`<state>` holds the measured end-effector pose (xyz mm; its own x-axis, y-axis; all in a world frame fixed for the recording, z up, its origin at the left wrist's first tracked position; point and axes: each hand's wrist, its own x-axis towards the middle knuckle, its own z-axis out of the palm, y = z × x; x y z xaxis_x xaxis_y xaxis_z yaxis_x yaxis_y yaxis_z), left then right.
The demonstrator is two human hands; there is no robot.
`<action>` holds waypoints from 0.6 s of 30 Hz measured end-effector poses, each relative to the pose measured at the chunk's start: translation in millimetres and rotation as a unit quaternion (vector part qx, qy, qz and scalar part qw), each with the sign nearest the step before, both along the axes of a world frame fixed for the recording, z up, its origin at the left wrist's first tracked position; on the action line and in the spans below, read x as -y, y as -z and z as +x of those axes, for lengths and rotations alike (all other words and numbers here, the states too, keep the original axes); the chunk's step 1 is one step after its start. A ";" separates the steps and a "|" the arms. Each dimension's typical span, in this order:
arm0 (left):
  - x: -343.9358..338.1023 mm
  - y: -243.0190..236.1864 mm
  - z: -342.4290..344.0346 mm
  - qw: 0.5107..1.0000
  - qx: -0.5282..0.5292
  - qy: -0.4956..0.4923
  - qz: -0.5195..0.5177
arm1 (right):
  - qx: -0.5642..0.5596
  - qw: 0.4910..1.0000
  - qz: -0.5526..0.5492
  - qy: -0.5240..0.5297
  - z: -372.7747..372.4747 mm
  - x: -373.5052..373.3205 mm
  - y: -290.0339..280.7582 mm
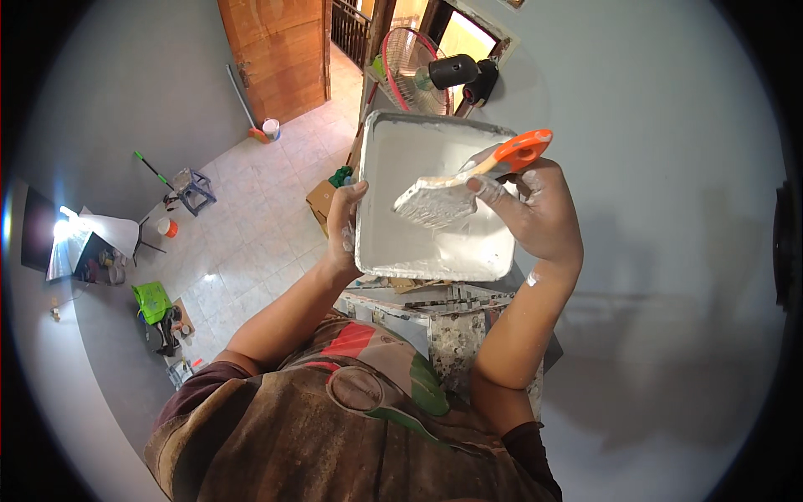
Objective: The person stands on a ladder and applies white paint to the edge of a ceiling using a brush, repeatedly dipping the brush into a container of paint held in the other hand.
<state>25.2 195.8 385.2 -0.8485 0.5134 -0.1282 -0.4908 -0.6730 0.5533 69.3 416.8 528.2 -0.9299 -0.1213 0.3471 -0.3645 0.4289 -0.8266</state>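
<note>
My left hand [344, 224] grips the left edge of a square paint tub [376, 251], its thumb over the rim and the other fingers hidden behind the wall. White paint coats the inside of the tub. Over its right part, my right hand [535, 205] pinches a paintbrush [468, 178] with an orange handle end. The bristles are thick with white paint and point left, above the tub's middle; whether they touch the paint I cannot tell. White smears mark my right fingers and wrist.
A paint-spattered stepladder [456, 335] stands right below the tub. A wall-mounted fan [435, 74] is beyond it, by a window. The grey wall [652, 251] rises close on my right. A cardboard box [320, 203], a blue stool [194, 191] and a wooden door [280, 58] are further left.
</note>
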 end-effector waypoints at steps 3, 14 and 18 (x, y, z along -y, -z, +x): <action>-1.3 11.7 -4.1 0.999 -0.035 0.036 0.012 | -0.027 0.998 -0.035 0.040 -1.2 -2.8 -2.5; -8.4 3.1 -12.5 0.999 -0.017 -0.047 0.008 | -0.040 0.976 -0.187 0.105 -7.1 -25.8 -0.4; -8.3 -20.4 -6.2 0.999 -0.012 -0.031 0.005 | -0.036 0.985 -0.168 -0.027 -1.4 -9.6 1.6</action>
<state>19.0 204.0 405.6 -0.8811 0.4617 -0.1029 -0.4355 -0.7068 0.5574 67.9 426.4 526.7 -0.8964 -0.0375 0.4417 -0.4429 0.1138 -0.8893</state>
